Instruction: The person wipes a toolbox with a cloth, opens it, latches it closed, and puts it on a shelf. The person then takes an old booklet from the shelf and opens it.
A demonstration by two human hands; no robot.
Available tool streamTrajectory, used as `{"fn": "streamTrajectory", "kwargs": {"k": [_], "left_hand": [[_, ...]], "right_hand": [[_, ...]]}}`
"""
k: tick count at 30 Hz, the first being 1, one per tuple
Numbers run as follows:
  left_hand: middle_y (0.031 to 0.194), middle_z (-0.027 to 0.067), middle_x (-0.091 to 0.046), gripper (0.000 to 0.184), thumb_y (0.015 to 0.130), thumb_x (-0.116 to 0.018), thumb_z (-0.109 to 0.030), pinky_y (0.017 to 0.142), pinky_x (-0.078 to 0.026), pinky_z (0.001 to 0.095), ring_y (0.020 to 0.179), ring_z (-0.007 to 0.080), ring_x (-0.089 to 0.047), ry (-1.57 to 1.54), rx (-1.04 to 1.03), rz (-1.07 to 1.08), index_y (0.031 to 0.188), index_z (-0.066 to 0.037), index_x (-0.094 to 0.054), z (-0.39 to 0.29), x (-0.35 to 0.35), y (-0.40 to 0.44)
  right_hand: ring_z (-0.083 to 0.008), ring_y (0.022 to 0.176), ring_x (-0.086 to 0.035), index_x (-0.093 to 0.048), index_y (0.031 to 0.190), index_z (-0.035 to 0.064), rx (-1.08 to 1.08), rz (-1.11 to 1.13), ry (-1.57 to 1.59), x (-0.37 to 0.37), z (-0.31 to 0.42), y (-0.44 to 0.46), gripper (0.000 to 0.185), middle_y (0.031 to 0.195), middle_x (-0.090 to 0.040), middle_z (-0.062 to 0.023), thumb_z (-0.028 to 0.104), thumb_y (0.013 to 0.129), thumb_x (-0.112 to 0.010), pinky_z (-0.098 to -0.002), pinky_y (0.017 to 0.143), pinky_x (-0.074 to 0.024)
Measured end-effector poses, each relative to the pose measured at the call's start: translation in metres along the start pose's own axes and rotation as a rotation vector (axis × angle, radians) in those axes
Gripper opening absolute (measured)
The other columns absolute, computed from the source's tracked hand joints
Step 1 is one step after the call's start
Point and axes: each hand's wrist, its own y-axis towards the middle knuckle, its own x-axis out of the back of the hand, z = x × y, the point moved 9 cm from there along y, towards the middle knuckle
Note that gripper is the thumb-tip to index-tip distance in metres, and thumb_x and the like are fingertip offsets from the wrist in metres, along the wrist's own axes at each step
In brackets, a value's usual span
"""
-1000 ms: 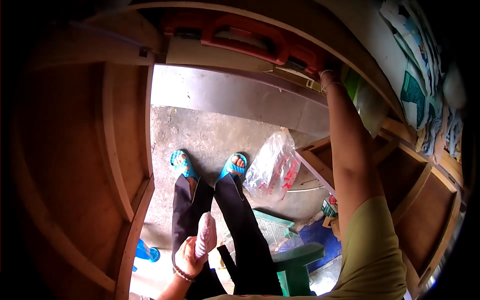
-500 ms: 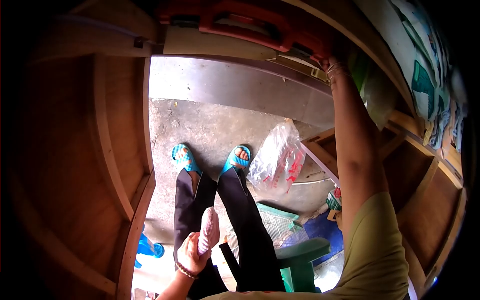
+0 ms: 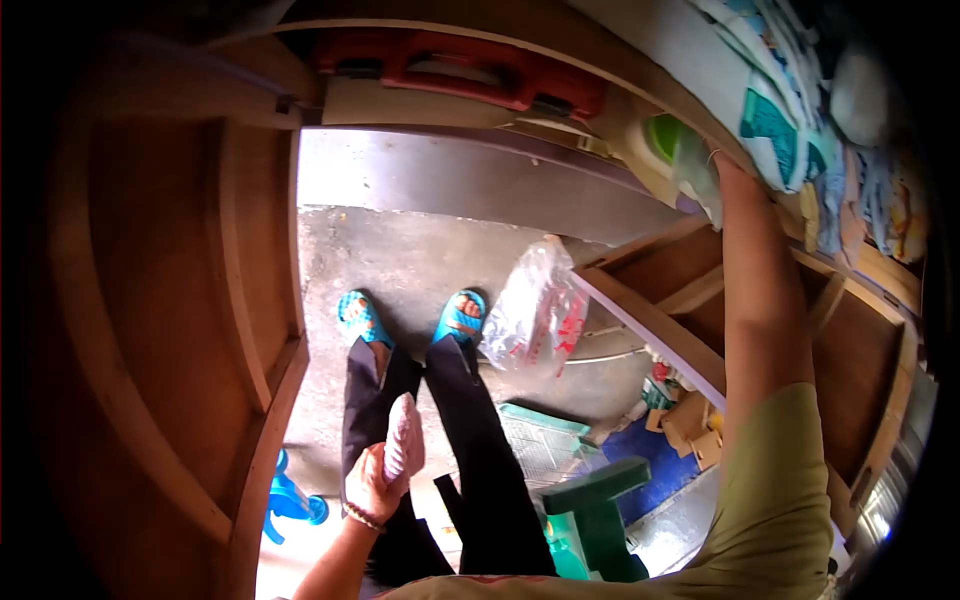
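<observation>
My left hand (image 3: 372, 484) is closed around a folded pinkish cloth (image 3: 404, 438), held upright over my legs. My right arm reaches up and right to the wooden cabinet. The fingers of my right hand (image 3: 728, 165) are hidden behind the shelf edge, beside a pale plastic bag (image 3: 697, 172) and a green round item (image 3: 662, 137). What that hand touches cannot be made out. Further left on the same shelf lies a red case (image 3: 455, 72) with a handle.
Open wooden doors stand at left (image 3: 170, 300) and right (image 3: 850, 370). Folded cloths and bags (image 3: 790, 110) fill the upper shelf. A clear plastic bag (image 3: 535, 310), a green stool (image 3: 598, 500), a wire rack (image 3: 545, 445) and cardboard pieces (image 3: 690, 430) are below.
My right hand has left the red case's right end and moved right to the pale bag. The right door appears swung further into view. My left hand keeps the cloth.
</observation>
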Motion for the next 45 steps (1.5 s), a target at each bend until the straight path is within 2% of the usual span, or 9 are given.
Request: {"fn": "streamTrajectory", "kwargs": {"k": [2, 4, 8, 13, 26, 35, 39, 42, 45], "left_hand": [[0.085, 0.0171, -0.053, 0.036, 0.063, -0.060, -0.012, 0.068, -0.044, 0.0375, 0.078, 0.0339, -0.052, -0.043, -0.016, -0.005, 0.096, -0.001, -0.048, 0.007, -0.007, -0.001], [0.086, 0.0163, -0.053, 0.037, 0.063, -0.059, -0.012, 0.069, -0.044, 0.0372, 0.078, 0.0340, -0.052, -0.048, 0.000, -0.033, 0.097, -0.002, -0.047, -0.004, 0.000, 0.000], [0.092, 0.0164, -0.053, 0.043, 0.062, -0.061, -0.011, 0.071, -0.044, 0.0371, 0.082, 0.0344, -0.052, 0.001, -0.047, -0.039, 0.101, -0.002, -0.046, -0.001, -0.001, -0.009], [0.099, 0.0169, -0.049, 0.044, 0.060, -0.060, -0.004, 0.075, -0.043, 0.0391, 0.086, 0.0357, -0.049, -0.104, -0.190, -0.170, 0.102, -0.001, -0.046, -0.006, 0.003, -0.040], [0.090, 0.0069, -0.058, 0.030, 0.054, -0.050, 0.001, 0.075, -0.041, 0.0351, 0.085, 0.0277, -0.053, -0.061, -0.385, 0.078, 0.081, -0.007, -0.059, -0.078, 0.034, -0.088], [0.103, 0.0117, -0.052, 0.046, 0.070, -0.056, -0.032, 0.070, -0.045, 0.0380, 0.087, 0.0317, -0.053, 0.117, -0.402, 0.264, 0.110, -0.011, -0.047, -0.121, 0.090, -0.127], [0.091, 0.0121, -0.058, 0.034, 0.078, -0.046, -0.037, 0.073, -0.045, 0.0373, 0.086, 0.0295, -0.055, 0.252, -0.309, 0.165, 0.095, -0.010, -0.058, -0.100, 0.105, -0.121], [0.090, 0.0134, -0.059, 0.030, 0.077, -0.048, -0.033, 0.073, -0.045, 0.0373, 0.084, 0.0294, -0.056, 0.466, -0.768, 0.087, 0.091, -0.008, -0.058, -0.148, 0.125, -0.129], [0.079, 0.0169, -0.059, 0.025, 0.076, -0.051, -0.025, 0.068, -0.045, 0.0342, 0.077, 0.0312, -0.058, 0.009, -0.207, 0.019, 0.087, -0.004, -0.058, -0.145, 0.161, -0.105]], "right_hand": [[-0.0291, 0.119, -0.029, -0.039, 0.121, 0.0080, 0.073, 0.078, 0.014, 0.018, -0.034, 0.005, 0.053, 0.130, -0.033, -0.0107, 0.040, 0.079, -0.041, -0.0372, 0.100, -0.0207], [-0.0288, 0.106, -0.044, -0.052, 0.107, 0.0060, 0.259, 0.501, -0.908, 0.041, 0.069, -0.022, 0.042, 0.118, -0.045, -0.0149, 0.037, 0.082, -0.037, -0.0375, 0.089, -0.0357], [-0.0234, 0.047, -0.053, -0.049, 0.084, 0.0068, -1.110, 0.384, 1.034, 0.043, 0.098, -0.124, 0.025, 0.064, -0.055, -0.0107, 0.031, 0.078, -0.046, -0.0343, 0.041, -0.0402], [-0.0137, 0.054, -0.056, -0.046, 0.085, 0.0085, -1.401, 0.219, 1.326, 0.088, 0.167, -0.196, 0.015, 0.069, -0.054, -0.0016, 0.021, 0.078, -0.050, -0.0217, 0.043, -0.0384], [-0.0038, 0.065, -0.042, -0.055, 0.089, 0.0025, -0.838, 0.298, 1.524, 0.266, 0.201, -0.232, 0.015, 0.072, -0.049, 0.0047, 0.013, 0.079, -0.054, -0.0185, 0.058, -0.0368], [-0.0055, 0.067, -0.043, -0.052, 0.085, -0.0009, -0.420, 0.514, 1.380, 0.368, 0.228, -0.196, 0.017, 0.070, -0.049, 0.0014, 0.016, 0.080, -0.051, -0.0206, 0.061, -0.0378], [-0.0050, 0.072, -0.045, -0.053, 0.092, -0.0015, -0.290, 0.678, 1.292, 0.408, 0.237, -0.185, 0.021, 0.077, -0.052, 0.0007, 0.016, 0.081, -0.050, -0.0202, 0.064, -0.0394], [-0.0059, 0.070, -0.047, -0.054, 0.092, -0.0020, -0.225, 0.743, 1.282, 0.435, 0.238, -0.182, 0.022, 0.076, -0.055, -0.0009, 0.017, 0.080, -0.049, -0.0213, 0.064, -0.0406], [-0.0048, 0.072, -0.047, -0.055, 0.092, -0.0012, -0.175, 0.861, 1.342, 0.459, 0.249, -0.182, 0.021, 0.078, -0.055, 0.0007, 0.015, 0.080, -0.049, -0.0208, 0.065, -0.0406]]}}
